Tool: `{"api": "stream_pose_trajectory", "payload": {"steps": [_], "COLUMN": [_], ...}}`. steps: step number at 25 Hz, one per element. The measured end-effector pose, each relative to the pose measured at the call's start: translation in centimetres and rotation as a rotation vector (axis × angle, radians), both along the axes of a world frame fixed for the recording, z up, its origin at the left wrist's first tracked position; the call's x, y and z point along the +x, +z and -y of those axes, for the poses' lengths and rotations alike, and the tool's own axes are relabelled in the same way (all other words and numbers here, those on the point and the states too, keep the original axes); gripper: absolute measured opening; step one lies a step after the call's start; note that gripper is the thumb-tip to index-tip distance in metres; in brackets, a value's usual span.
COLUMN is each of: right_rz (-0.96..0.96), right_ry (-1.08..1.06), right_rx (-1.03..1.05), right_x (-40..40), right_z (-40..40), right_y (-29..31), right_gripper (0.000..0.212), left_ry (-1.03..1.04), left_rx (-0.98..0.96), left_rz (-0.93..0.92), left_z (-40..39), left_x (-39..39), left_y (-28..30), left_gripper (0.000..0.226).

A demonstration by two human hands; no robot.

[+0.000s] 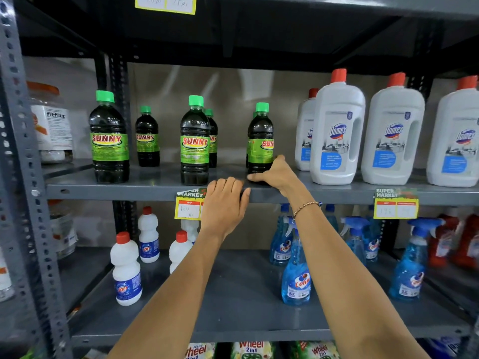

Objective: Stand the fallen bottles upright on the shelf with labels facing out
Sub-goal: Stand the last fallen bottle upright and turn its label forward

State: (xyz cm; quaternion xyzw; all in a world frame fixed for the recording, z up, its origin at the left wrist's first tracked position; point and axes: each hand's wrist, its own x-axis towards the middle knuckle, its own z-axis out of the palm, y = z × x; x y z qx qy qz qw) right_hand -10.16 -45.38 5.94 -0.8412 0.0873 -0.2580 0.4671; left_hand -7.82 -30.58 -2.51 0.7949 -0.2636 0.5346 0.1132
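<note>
Head view. Middle shelf [145, 189] carries dark Sunny bottles with green caps, all upright; none lies on its side in frame.

Right hand [277, 174] wraps the base of the rightmost Sunny bottle [260, 141]: thumb across the front at the foot, fingers around the 3 o'clock side. Closed on it, gripping. The bottle's long axis is vertical, cap at 12 o'clock. Its label is turned toward 3 o'clock, so only "SUN" reads from the front.

Left hand [225, 203] rests on the front lip of the shelf at 7 o'clock from that bottle, fingers curled loosely over the edge, holding nothing. It covers part of a yellow price tag [188, 207].

Other Sunny bottles at 9 o'clock, front ones [108, 141] and [195, 143], show full labels. White Domex bottles [337, 130] stand just beside at 3 o'clock.

Judgement: the standing step looks done; remaining is a twist about the vertical axis, bringing the label round to the front. The right hand is nearer and already placed. Risk: nudging the near Domex bottle.
</note>
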Motion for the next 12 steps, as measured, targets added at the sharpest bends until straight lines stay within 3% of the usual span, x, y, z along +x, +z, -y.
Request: {"api": "stream_pose_trajectory", "payload": {"steps": [2, 8, 12], "right_rz": [-0.021, 0.061, 0.014], "right_ry": [0.035, -0.153, -0.057], "right_rx": [0.025, -0.225, -0.134], "right_x": [-0.3, -0.3, -0.5], "right_z": [0.2, -0.9, -0.5], "right_y": [0.0, -0.6, -0.2], "right_gripper": [0.074, 0.096, 0.094], "left_ry": [-0.002, -0.013, -0.012], "left_rx": [0.001, -0.007, 0.002], "left_rz": [-0.004, -0.002, -0.008], "left_z": [0.0, 0.0, 0.0], "left_x": [0.0, 0.0, 0.1], "left_y": [0.0, 0.0, -0.1], "left_gripper": [0.039, 0.037, 0.038]}}
